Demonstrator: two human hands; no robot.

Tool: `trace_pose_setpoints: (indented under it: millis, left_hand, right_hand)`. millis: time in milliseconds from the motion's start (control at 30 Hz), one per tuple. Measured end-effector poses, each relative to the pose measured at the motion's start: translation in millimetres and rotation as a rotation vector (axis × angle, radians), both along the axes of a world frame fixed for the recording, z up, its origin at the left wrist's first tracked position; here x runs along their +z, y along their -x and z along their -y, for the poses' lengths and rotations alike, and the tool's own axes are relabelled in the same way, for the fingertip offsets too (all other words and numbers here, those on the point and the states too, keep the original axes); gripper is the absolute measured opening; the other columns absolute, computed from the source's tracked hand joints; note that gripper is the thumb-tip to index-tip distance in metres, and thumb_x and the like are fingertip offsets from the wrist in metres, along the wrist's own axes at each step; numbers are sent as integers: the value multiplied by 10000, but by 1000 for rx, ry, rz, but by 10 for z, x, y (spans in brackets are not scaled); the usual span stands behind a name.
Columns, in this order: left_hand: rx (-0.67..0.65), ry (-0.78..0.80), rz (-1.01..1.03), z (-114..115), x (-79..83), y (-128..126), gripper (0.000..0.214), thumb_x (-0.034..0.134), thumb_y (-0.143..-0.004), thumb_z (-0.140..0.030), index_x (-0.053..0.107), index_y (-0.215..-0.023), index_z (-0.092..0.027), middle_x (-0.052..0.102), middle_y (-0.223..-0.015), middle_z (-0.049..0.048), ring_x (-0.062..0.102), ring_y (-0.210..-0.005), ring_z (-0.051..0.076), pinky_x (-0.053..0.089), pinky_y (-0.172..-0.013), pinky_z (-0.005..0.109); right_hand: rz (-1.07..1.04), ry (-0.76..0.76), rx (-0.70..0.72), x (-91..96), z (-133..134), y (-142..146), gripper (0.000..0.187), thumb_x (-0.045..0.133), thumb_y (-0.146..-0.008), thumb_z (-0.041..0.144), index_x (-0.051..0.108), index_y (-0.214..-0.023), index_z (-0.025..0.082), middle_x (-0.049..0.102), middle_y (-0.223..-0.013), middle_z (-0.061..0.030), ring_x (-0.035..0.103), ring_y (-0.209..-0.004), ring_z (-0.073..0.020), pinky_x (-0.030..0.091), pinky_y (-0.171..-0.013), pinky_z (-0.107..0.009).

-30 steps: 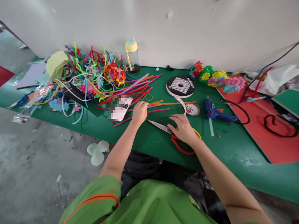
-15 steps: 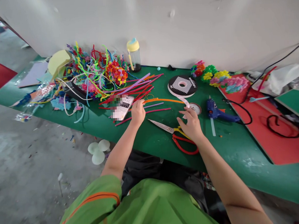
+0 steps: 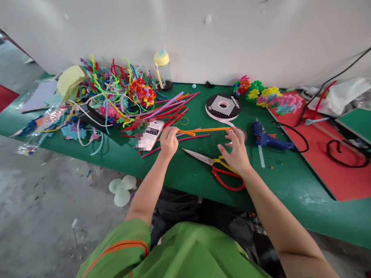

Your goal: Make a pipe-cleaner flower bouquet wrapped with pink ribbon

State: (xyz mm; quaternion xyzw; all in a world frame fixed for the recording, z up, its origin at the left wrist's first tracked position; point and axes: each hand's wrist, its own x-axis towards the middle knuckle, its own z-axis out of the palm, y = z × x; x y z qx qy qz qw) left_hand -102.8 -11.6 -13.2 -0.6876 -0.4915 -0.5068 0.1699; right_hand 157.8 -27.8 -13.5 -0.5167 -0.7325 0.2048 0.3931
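Observation:
My left hand (image 3: pixel 169 143) is closed in a pinch on an orange pipe cleaner (image 3: pixel 208 130). A short orange piece also sticks out of that pinch, slanting down to the right. The long part runs nearly straight to the fingertips of my right hand (image 3: pixel 236 149), which grip its far end while the other fingers stand apart. Scissors (image 3: pixel 207 158) with red and yellow handles lie just below, partly under my right hand. Behind that hand are a small round spool (image 3: pixel 243 133), mostly covered, and a large black-faced ribbon reel (image 3: pixel 223 106).
Left of my hands lie a phone (image 3: pixel 152 135) and several red and purple pipe cleaners (image 3: pixel 168 111). A pile of pipe-cleaner flowers (image 3: pixel 116 93) and a bottle (image 3: pixel 163 70) stand behind. To the right are a blue glue gun (image 3: pixel 273 141) and a red board (image 3: pixel 337 177).
The orange pipe cleaner has gone from a bowed line to a nearly straight one. My left hand has shifted slightly left, and the short orange piece now points downward.

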Motion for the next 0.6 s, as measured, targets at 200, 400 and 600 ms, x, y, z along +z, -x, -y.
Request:
trace_pose_setpoints:
  millis: [200, 400, 600]
  left_hand:
    - [-94, -44, -12, 42, 63, -57, 286, 273, -938, -187, 549, -863, -191, 632, -752, 58, 618, -730, 122, 526, -655, 267]
    - [-119, -52, -62, 56, 141, -89, 299, 283, -932, -178, 574, -865, -191, 629, -732, 54, 604, -678, 115, 518, -631, 257]
    - [-220, 45, -196, 63, 443, -113, 318, 312, -912, -122, 621, -920, -195, 650, -766, 48, 615, -721, 113, 509, -648, 241]
  right_hand:
    - [-165, 64, -25, 12, -21, -47, 535, 563, -809, 370, 410, -1308, 251, 230, -1470, -159, 569, -1105, -264, 581, -800, -445]
    - [-490, 261, -44, -37, -116, -87, 552, 609, -759, 405, 412, -1262, 293, 370, -1396, -117, 591, -1094, -251, 580, -784, -421]
    - [-778, 495, -30, 154, -145, -125, 207, 575, -769, 375, 575, -905, 219, 640, -1014, -58, 668, -825, -181, 550, -692, -340]
